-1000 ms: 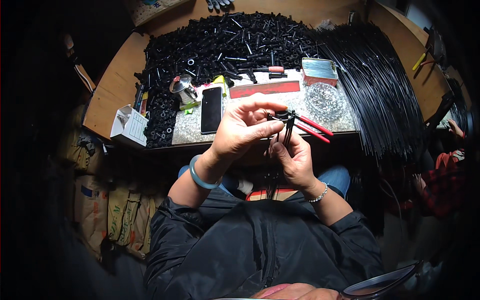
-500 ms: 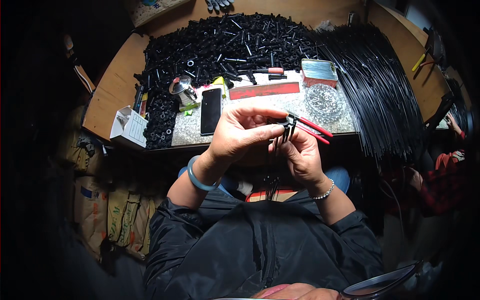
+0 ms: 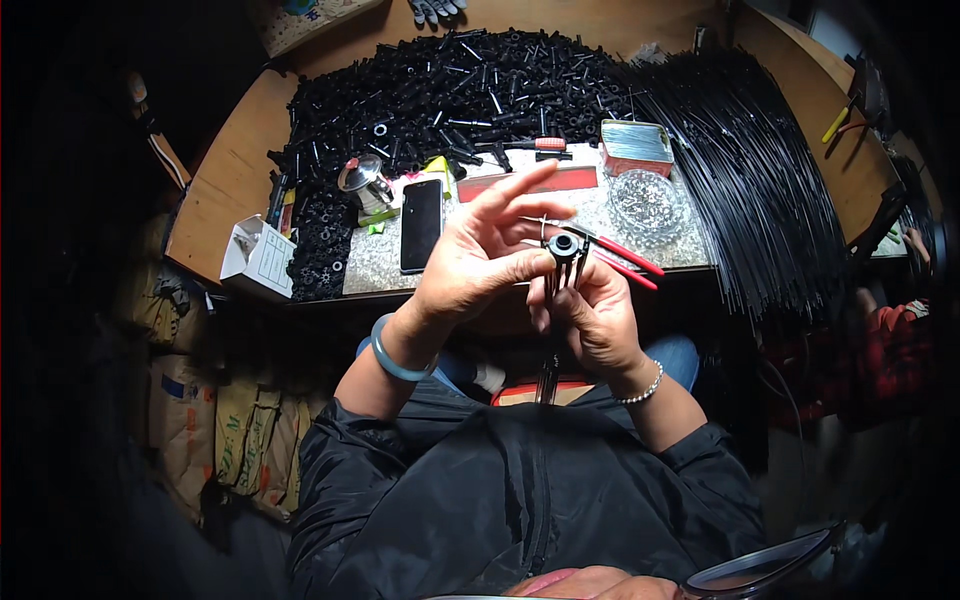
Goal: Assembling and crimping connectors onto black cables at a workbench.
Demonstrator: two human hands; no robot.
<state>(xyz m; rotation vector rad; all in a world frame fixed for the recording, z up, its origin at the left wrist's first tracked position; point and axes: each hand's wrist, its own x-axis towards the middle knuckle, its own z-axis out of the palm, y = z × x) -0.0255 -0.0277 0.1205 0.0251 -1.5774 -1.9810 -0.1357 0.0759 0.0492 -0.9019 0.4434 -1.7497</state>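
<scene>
A round black hub (image 3: 564, 244) with a pale ring and dark central hole sits between my hands, over the table's near edge. Thin black rods (image 3: 549, 378) hang from it in a bundle, like folded umbrella ribs. My right hand (image 3: 602, 312) is closed around the rods just below the hub. My left hand (image 3: 482, 242) has its fingers stretched apart, and its thumb tip is against the hub's left side. A thin, upright wire-like piece shows by the left fingers. Red-handled pliers (image 3: 625, 255) lie just beyond my right hand; their jaws are partly hidden.
Small black tubular parts (image 3: 440, 95) are heaped across the back. Long black rods (image 3: 745, 170) cover the right side. A tin of thin wires (image 3: 637, 143), a clear dish (image 3: 648, 205), a phone (image 3: 422, 225) and a white box (image 3: 258, 254) stand nearby. A person's red sleeve (image 3: 890, 330) is at right.
My left fingers have lifted and spread from their pinch at the hub, exposing its round top. The hub now faces up, and my right hand has shifted slightly left.
</scene>
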